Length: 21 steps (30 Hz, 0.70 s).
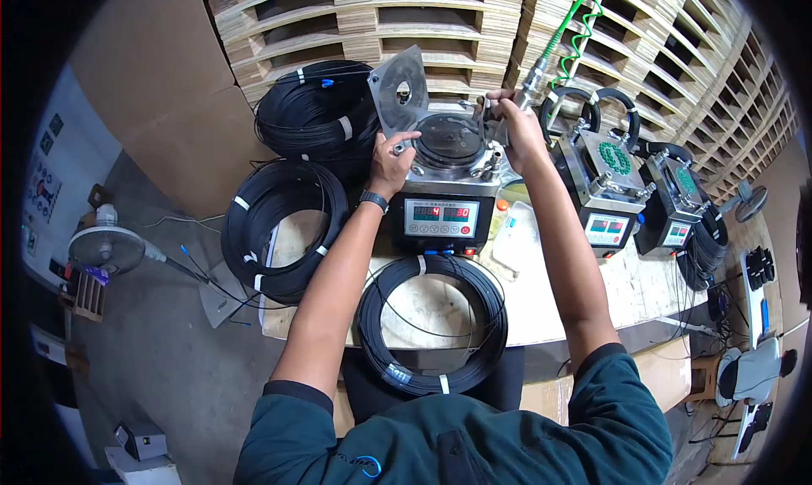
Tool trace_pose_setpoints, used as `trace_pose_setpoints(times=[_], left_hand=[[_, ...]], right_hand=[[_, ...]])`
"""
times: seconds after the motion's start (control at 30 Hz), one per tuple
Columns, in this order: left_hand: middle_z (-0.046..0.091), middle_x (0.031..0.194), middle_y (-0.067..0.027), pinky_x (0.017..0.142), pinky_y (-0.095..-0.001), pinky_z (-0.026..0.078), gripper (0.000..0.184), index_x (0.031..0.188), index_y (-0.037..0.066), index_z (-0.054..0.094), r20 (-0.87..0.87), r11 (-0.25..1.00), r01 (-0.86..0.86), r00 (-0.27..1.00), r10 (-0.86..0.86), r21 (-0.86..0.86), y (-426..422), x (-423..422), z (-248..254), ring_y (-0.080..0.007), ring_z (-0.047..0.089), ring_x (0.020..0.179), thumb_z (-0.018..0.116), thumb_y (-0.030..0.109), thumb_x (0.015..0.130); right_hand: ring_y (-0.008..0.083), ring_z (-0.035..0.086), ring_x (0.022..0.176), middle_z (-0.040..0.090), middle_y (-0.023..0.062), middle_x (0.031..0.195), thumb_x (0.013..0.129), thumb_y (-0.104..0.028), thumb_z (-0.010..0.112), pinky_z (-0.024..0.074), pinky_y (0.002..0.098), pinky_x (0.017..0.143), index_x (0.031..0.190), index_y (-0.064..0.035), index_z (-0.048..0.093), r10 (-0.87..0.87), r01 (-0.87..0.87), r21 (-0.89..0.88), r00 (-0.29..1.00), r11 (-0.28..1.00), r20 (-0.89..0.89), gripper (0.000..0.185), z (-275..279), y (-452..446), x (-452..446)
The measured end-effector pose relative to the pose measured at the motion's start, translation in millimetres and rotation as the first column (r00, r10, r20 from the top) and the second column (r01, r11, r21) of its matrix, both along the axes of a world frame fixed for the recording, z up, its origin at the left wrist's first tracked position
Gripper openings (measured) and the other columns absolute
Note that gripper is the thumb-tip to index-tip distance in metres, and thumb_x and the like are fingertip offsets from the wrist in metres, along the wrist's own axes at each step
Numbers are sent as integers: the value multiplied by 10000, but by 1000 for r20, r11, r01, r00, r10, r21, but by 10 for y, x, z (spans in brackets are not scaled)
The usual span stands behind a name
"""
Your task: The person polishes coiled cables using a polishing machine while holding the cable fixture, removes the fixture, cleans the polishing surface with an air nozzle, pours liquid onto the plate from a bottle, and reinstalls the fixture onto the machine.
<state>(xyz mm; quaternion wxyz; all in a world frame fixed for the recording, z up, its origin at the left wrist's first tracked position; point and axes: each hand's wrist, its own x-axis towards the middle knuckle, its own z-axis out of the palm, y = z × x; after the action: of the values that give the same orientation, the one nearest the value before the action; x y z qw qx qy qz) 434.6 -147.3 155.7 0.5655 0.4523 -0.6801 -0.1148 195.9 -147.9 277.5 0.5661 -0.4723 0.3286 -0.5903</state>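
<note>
Black and round, the work plate (451, 139) sits on top of the polishing-type machine (441, 219), behind its display showing 4 and 30. The left hand (392, 164) is at the plate's left edge, its forefinger reaching over the rim; whether its grip is closed on the small metal knob there, I cannot tell. The right hand (520, 128) has its fingers wrapped round a metal air-line tool (532, 81), fed by the green coiled hose (575, 28). Steady, light fingers at the rim would suit this work best — with the tool's nozzle angled away from the left hand.

The clear lid (399, 89) stands raised behind the left hand and limits reach there. Black cable coils crowd the left, and 1 cable coil (370, 312) lies in front on the bench (541, 303) — its loose strands could snag a forearm. To the right stand 2 similar machines.
</note>
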Motion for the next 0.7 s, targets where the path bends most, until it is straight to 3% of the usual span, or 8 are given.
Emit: trace_pose_setpoints(times=[0.03,0.07,0.1,0.3,0.47,0.53,0.67,0.7], left_hand=[[721,1128,-114,951,-342,403,366,1061,67,737,22,999,15,1000,-14,-48,-2,-1,1,-301,569,938,494,166,807],[683,1074,-228,975,-354,442,367,1100,145,753,-44,997,69,997,-68,29,10,17,-6,-335,557,1029,552,161,794],[683,1074,-228,975,-354,442,367,1100,145,753,-50,997,72,996,-70,30,-9,39,-46,-335,557,1029,552,161,794],[622,978,-197,957,-336,444,373,1124,160,765,-67,978,154,987,-145,144,3,75,-29,-293,552,1001,554,168,816],[635,876,-149,1024,-336,383,371,1138,168,757,-109,962,204,976,-186,181,-31,85,-28,-279,541,954,543,176,835],[705,1160,-165,1215,-454,110,416,1203,133,720,-22,948,183,983,-183,261,9,89,13,-290,562,1204,459,237,896],[702,1156,-185,1210,-438,120,433,1203,133,721,39,959,184,980,-197,217,2,115,33,-302,581,1173,437,259,900],[662,1189,-219,1180,-419,204,403,1192,163,728,30,961,187,980,-197,202,-29,123,15,-338,533,1190,477,238,885]], right_hand=[[171,646,869,661,84,958,903,-67,493,508,305,777,1032,-39,611,-7,7,31,1000,1000,4,178,43,102,-40],[184,666,925,665,122,1013,938,-99,491,544,311,807,1100,-58,558,34,-33,13,999,999,-35,180,14,120,-116],[184,666,925,665,122,1013,938,-99,491,544,311,807,1100,-58,558,32,-31,15,999,999,-41,180,9,173,-140],[169,656,882,674,89,1005,923,-123,476,535,310,748,1034,-75,585,-54,57,24,992,998,-111,162,-137,336,-109],[163,646,857,657,89,984,912,-87,480,541,314,745,1012,-72,588,-72,73,20,996,997,-43,148,-250,291,-65],[167,648,854,657,91,990,914,-84,480,545,315,750,1013,-66,585,-65,66,34,997,997,-39,145,-248,291,-65],[182,649,833,652,90,975,920,-73,484,558,324,757,1003,-58,577,-82,82,26,997,996,-7,126,-173,350,-75],[182,649,833,652,90,975,920,-73,484,558,324,757,1003,-58,577,-80,80,26,997,996,-7,126,-128,376,-70]])
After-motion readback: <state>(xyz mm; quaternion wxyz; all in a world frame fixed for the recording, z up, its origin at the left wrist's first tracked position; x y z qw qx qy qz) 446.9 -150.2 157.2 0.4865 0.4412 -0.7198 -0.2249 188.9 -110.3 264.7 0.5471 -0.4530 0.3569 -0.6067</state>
